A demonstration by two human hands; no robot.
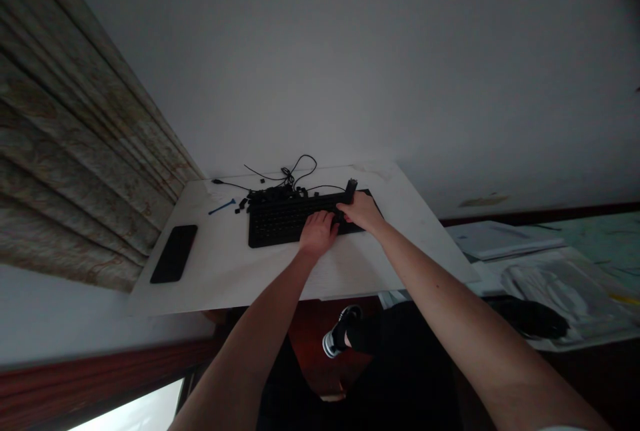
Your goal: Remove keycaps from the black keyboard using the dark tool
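A black keyboard [290,221] with many keycaps lies on a white desktop [235,271]. My left hand [317,232] rests on its keys with the fingers curled down. My right hand [360,212] lies over the keyboard's far right corner. A short black object [351,188] sticks up just beyond those fingers, and I cannot tell whether the hand grips it. A heap of loose black keycaps [273,195] sits along the keyboard's far edge, out of reach of neither hand's view. A thin blue tool [221,207] lies to the left of the keyboard.
Tangled black cable [295,174] lies behind the keyboard, and a black phone [174,253] lies face up at the desk's left. A pleated curtain [75,151] hangs along the left. Papers [560,284] lie on a lower surface at right, below the desk's edge.
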